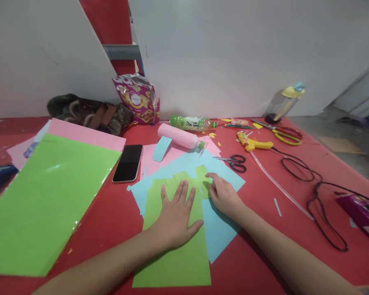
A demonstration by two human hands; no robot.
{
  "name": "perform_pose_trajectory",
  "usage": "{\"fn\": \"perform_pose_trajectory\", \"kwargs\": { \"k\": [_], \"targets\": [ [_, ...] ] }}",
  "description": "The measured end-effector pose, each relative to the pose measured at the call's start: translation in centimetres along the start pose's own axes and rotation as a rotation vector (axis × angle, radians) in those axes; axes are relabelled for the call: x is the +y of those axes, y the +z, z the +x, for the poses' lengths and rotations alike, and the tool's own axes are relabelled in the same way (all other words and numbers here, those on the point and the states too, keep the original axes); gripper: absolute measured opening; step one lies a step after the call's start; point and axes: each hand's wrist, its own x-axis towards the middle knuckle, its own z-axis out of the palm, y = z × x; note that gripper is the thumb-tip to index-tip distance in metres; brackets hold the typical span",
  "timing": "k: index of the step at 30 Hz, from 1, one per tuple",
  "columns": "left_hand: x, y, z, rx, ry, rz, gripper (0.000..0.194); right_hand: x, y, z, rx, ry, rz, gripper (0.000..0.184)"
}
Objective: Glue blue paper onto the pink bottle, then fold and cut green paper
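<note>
My left hand (177, 217) lies flat with fingers spread on a green sheet of paper (175, 266), whose far edge has cuts in it. My right hand (223, 192) rests at a small green paper piece (202, 174); its index finger reaches out to the piece, apart from the thumb, and the other fingers curl under. Beneath both lies a light blue sheet (219, 221). Just beyond the hands are black-handled scissors (233, 162) and a bottle wrapped in pink paper (178, 136), with a blue paper strip (162, 148) against it.
A phone (128, 164) and large green sheets (52, 196) are on the left. Behind stand a snack bag (138, 98) and a lying green bottle (190, 123). On the right are a yellow glue gun (253, 143), its black cord, a purple power strip (361, 217) and larger scissors (287, 135).
</note>
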Motion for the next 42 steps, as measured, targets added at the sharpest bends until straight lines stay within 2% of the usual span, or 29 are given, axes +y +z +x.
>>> {"fn": "perform_pose_trajectory", "kwargs": {
  "k": [3, 6, 8, 11, 14, 17, 18, 20, 23, 27, 34, 39, 42],
  "targets": [
    [-0.1, 0.3, 0.2, 0.048, -0.053, -0.052, 0.074, 0.5, -0.4, 0.2, 0.049, -0.077, 0.074, 0.022],
    [-0.5, 0.1, 0.6, 0.232, -0.142, -0.13, 0.073, 0.6, -0.7, 0.4, 0.102, -0.221, 0.068, 0.017],
    [-1.0, -0.2, 0.9, 0.382, -0.156, -0.198, 0.069, 0.5, -1.0, 0.5, 0.144, -0.346, 0.04, 0.016],
    [-1.8, -0.9, 1.1, 0.52, -0.103, -0.343, 0.046, 0.2, -1.3, 0.5, 0.185, -0.519, 0.025, 0.018],
    [-2.3, -1.5, 1.0, 0.491, -0.083, -0.486, 0.019, 0.5, -1.3, 0.6, 0.199, -0.568, 0.012, 0.021],
    [-2.6, -1.9, 1.0, 0.465, -0.172, -0.595, 0.017, 1.9, -1.5, 1.0, 0.224, -0.452, -0.074, 0.021],
    [-2.7, -2.1, 1.1, 0.475, -0.2, -0.62, 0.018, 2.6, -1.7, 1.1, 0.238, -0.351, -0.119, 0.021],
    [-2.8, -2.4, 1.2, 0.494, -0.241, -0.656, 0.024, 4.4, -2.0, 1.5, 0.272, -0.032, -0.25, 0.021],
    [-3.2, -2.7, 1.5, 0.456, -0.289, -0.759, 0.029, 6.9, -2.7, 1.9, 0.285, 0.118, -0.302, 0.026],
    [-3.7, -2.7, 1.7, 0.338, -0.4, -0.945, 0.025, 8.8, -3.6, 2.1, 0.236, 0.196, -0.31, 0.027],
    [-4.6, -2.8, 2.1, 0.325, -0.464, -1.271, 0.022, 8.0, -4.7, 1.9, 0.194, 0.268, -0.32, 0.013],
    [-4.9, -3.6, 2.4, 0.311, -0.533, -1.478, 0.02, 7.1, -5.4, 2.0, 0.288, 0.308, -0.316, 0.007],
    [-5.2, -4.6, 2.7, 0.329, -0.493, -1.516, 0.021, 5.6, -5.4, 2.2, 0.409, 0.342, -0.074, 0.009]
  ]
}}
